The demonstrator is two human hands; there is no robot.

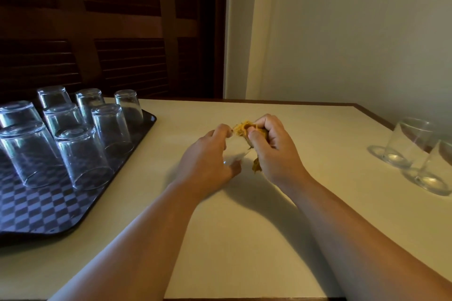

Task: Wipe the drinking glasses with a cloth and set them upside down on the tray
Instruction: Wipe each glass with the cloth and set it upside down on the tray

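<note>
Over the middle of the table, my left hand (208,156) grips a clear drinking glass (236,151), mostly hidden between both hands. My right hand (271,146) is closed on a yellow-brown cloth (244,127) pressed against the glass's far end. A dark checkered tray (44,205) lies at the left, carrying several glasses upside down (80,156). Two more clear glasses stand upright at the right edge, one behind (406,142) and one nearer (435,168).
The cream table (244,239) has a brown rim and ends close to the two glasses on the right. A dark slatted wooden door (110,32) stands behind the tray. A pale wall (354,32) rises behind the table's right side.
</note>
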